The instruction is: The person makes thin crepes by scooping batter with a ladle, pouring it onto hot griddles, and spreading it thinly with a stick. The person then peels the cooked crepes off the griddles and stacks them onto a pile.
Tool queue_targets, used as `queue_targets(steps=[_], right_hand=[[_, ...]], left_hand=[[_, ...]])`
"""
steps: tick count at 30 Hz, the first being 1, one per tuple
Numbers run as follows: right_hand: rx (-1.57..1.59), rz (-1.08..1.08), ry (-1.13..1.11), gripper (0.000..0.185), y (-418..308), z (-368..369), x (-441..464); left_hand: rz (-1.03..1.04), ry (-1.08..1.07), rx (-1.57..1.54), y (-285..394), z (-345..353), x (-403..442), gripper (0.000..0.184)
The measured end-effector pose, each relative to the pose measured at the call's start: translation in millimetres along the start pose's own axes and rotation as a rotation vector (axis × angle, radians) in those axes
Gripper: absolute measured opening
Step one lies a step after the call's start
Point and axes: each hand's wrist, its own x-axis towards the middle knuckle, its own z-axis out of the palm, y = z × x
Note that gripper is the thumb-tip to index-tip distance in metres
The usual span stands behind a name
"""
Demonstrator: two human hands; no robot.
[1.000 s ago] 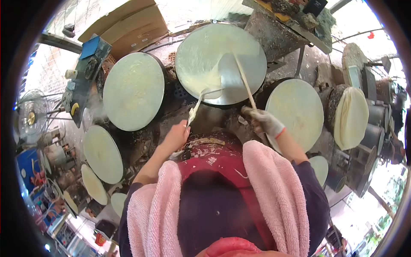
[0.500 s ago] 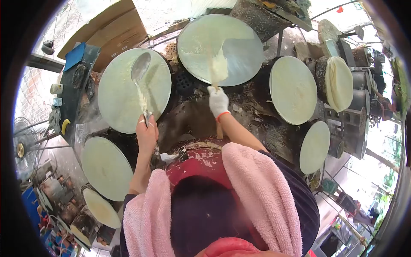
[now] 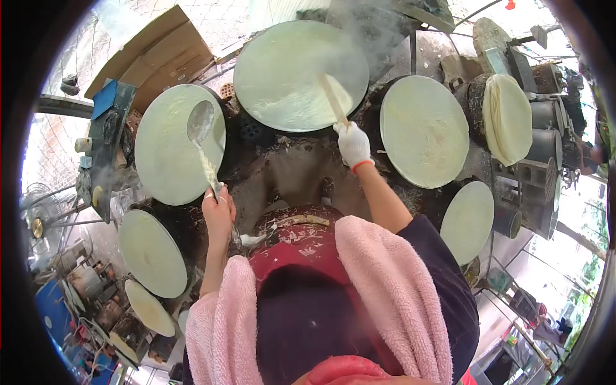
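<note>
My left hand [image 3: 219,210] is closed around the batter-coated handle of a metal ladle [image 3: 202,122]. The ladle's bowl hangs over the left round griddle [image 3: 168,160], which bears a pale sheet of batter. In a white glove with an orange cuff, my right hand [image 3: 353,145] grips a flat wooden spreader [image 3: 334,97]. Its blade, blurred by motion, is over the right part of the large middle griddle [image 3: 282,80]. Pale batter covers that griddle nearly to its rim, and a thicker patch shows by the blade.
Steam [image 3: 378,42] rises at the back right. More batter-covered griddles stand at right [image 3: 425,131], lower right [image 3: 468,221] and lower left [image 3: 153,253]. A stack of thin pancakes [image 3: 507,120] sits at far right. Cardboard [image 3: 157,54] leans at back left, near a fan [image 3: 38,224].
My right hand has moved right with the spreader, and batter now covers the part of the middle griddle that was bare. Steam has appeared. The ladle remains in my left hand.
</note>
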Motion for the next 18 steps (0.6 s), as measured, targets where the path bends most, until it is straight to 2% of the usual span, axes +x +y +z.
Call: queue_targets(steps=[2, 4, 5, 7, 9, 11, 13, 15, 16, 17, 18], right_hand=[[0.161, 0.02, -0.085, 0.04, 16, -1, 12], [0.068, -0.2, -0.105, 0.037, 1, -17, -17], [-0.077, -0.268, -0.222, 0.037, 35, -3, -22], [-0.189, -0.283, -0.323, 0.039, 15, -53, -36], [-0.24, -0.141, -0.123, 0.034, 41, -57, -4], [-0.245, -0.137, -0.023, 0.038, 41, -69, 36], [-0.119, -0.127, -0.066, 0.045, 44, -68, 71], [-0.011, -0.203, -0.056, 0.048, 51, -54, 62], [0.01, -0.185, -0.186, 0.053, 50, -57, 44], [0.033, -0.223, -0.186, 0.062, 58, -50, 26], [-0.044, -0.114, -0.245, 0.066, 49, -63, 17]], left_hand=[[0.0, 0.002, 0.006, 4, 21, -8, 0.012], [0.001, 0.02, 0.021, 8, 39, -16, 0.013], [0.0, 0.036, 0.03, 8, 46, -20, 0.014], [-0.002, 0.067, 0.023, 10, 57, -27, 0.014], [-0.009, 0.088, -0.003, 12, 67, -32, 0.014], [-0.005, 0.097, 0.002, 8, 73, -33, 0.014], [-0.013, 0.092, 0.008, 5, 81, -35, 0.013], [-0.022, 0.068, 0.016, 9, 89, -31, 0.013], [-0.032, 0.064, 0.02, 12, 93, -29, 0.013], [-0.043, 0.061, 0.023, 16, 96, -29, 0.013], [-0.051, 0.059, 0.021, 18, 99, -26, 0.014]])
